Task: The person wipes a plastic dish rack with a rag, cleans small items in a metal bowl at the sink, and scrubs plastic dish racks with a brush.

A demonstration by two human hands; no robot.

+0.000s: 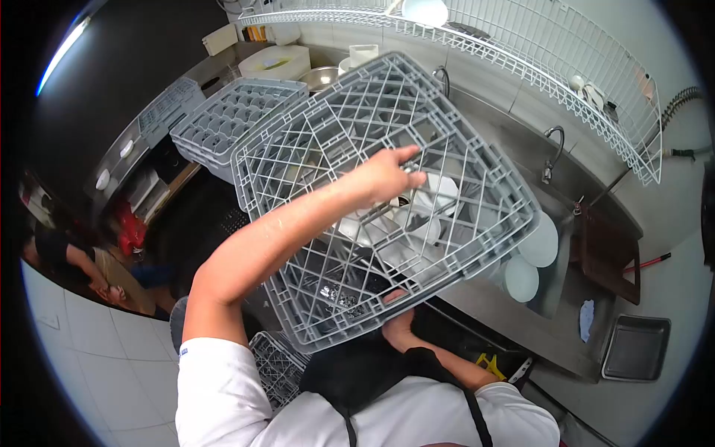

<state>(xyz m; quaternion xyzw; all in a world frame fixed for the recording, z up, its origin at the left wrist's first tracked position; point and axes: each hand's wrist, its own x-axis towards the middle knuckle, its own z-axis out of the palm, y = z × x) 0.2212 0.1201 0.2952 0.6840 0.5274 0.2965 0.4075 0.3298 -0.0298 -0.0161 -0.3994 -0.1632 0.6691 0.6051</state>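
Observation:
A large grey plastic dishwasher rack [491, 179] with an open lattice is held up, tilted, in front of me. My left hand [383, 176] reaches across it and grips the lattice near the middle, some fingers hidden among the bars. Below, my right hand [399, 329] holds the near edge, with fingertips showing through the grid. White dishes [438, 195] are visible through the lattice; whether they sit in the rack or beyond it I cannot tell. To the right of the rack, white plates [538, 242] rest in the metal sink [560, 287].
Grey compartment racks [238, 119] stand at the back left. A white wire shelf [521, 71] runs above the faucet [551, 153]. On the right are a brown tray [607, 253], a blue cloth [586, 320] and a metal pan [637, 349]. Another person [74, 261] is at far left.

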